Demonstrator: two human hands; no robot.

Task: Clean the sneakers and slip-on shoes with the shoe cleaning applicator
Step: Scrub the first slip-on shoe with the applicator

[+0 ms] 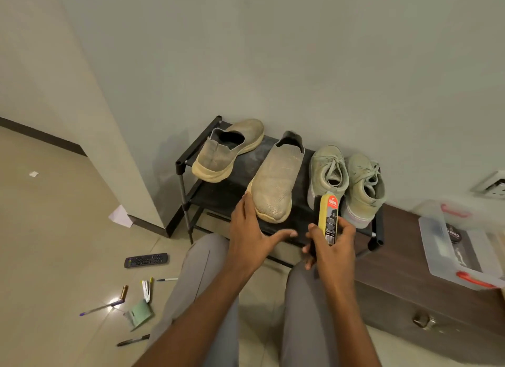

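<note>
Two beige slip-on shoes lie on a black shoe rack: one at the back left, the other in the middle with its toe towards me. Two pale green lace-up sneakers stand at the rack's right end. My right hand grips a yellow shoe cleaning applicator upright in front of the sneakers. My left hand is spread open, its fingers touching the left side of the middle slip-on's toe.
A brown chest stands right of the rack with a clear plastic box with red handles on it. On the tiled floor at left lie a remote, pens, a battery and paper scraps. My grey-trousered knees are below the rack.
</note>
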